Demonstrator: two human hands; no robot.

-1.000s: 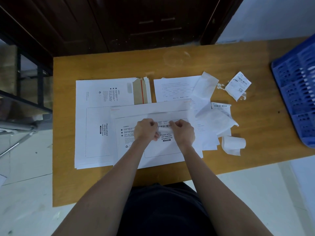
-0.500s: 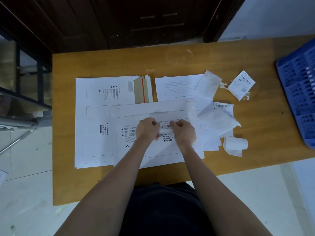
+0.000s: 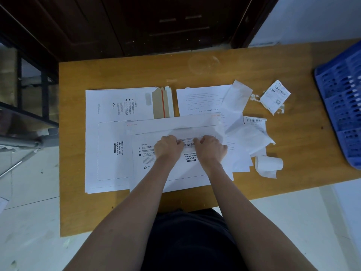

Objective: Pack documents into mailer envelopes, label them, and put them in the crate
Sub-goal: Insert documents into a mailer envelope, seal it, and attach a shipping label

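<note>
With both fists curled, my left hand (image 3: 167, 146) and right hand (image 3: 210, 148) pinch the label (image 3: 189, 143) on the envelope (image 3: 175, 173), mid-worktop (image 3: 117, 75).

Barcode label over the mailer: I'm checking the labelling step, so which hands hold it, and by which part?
Both: left hand pinches the barcode label at its left end, right hand at its right end.
</note>
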